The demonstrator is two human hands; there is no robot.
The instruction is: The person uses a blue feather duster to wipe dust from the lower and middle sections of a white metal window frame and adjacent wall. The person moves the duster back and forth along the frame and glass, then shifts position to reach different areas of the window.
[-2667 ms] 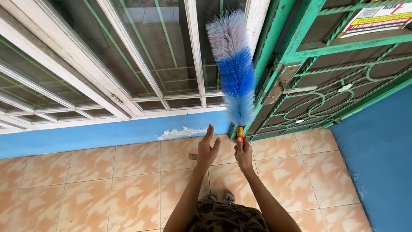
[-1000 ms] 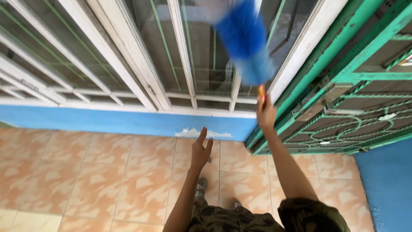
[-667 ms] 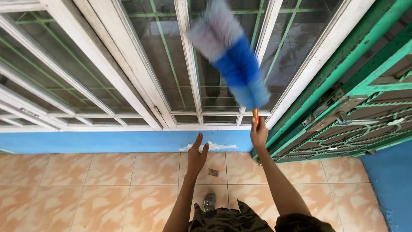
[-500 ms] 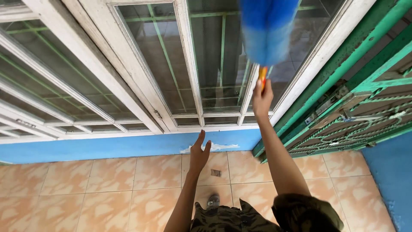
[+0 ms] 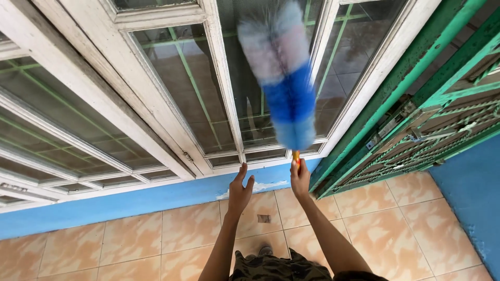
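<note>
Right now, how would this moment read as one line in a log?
right hand: grip on duster handle | feather duster: raised against window glass | left hand: open, empty | floor: tiled

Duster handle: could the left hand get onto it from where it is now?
Probably yes. The left hand is open and empty, level with the right hand gripping the orange handle, with nothing between them. Little handle shows above that grip, though.

A fluffy grey-and-blue feather duster (image 5: 284, 78) is smeared by motion blur, its grey tip lost at the frame's top edge. Its orange handle (image 5: 296, 155) is mostly hidden inside the closed right hand (image 5: 300, 178). The white-framed glass window (image 5: 172, 93) and green metal grille gate (image 5: 432, 119) are both cut off by the frame edges.
</note>
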